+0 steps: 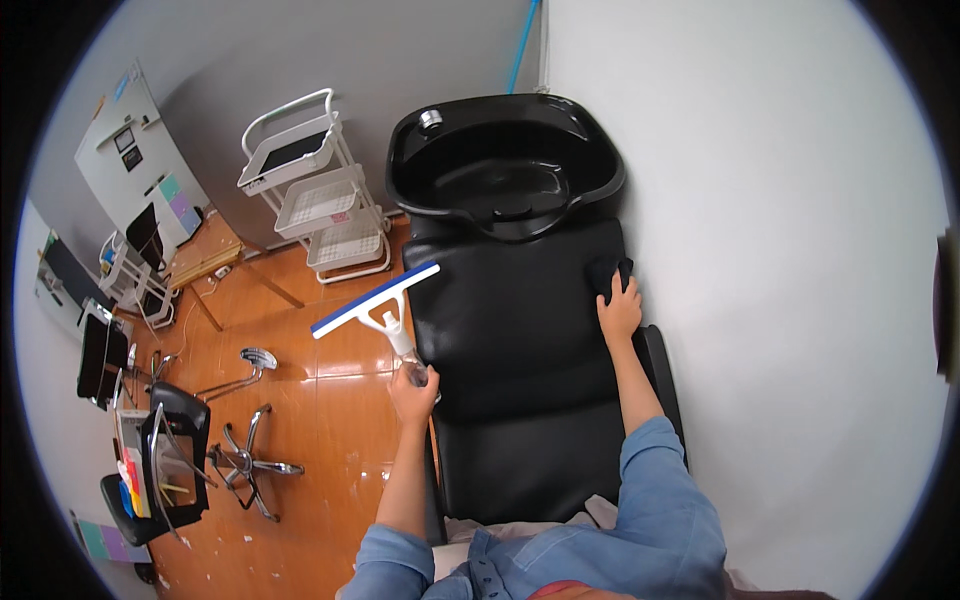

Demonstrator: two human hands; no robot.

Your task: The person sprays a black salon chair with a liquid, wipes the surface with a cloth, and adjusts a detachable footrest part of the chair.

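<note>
Left fingers [431,381] closed around squeegee [400,337]

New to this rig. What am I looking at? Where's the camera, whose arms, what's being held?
There's no robot here: the arms belong to a person working bare-handed, in rolled blue sleeves. The single picture comes from a wide fisheye camera on their head, looking down, so edges curve and the corners go black. Picture left is the person's left.

The left hand grips a squeegee by its clear, bottle-like handle; its white head carries a blue strip. The right hand holds what looks like a dark cloth against the black reclined chair, near its right edge.

Beyond the chair is a black wash basin, with a white three-tier trolley to its left.
</note>
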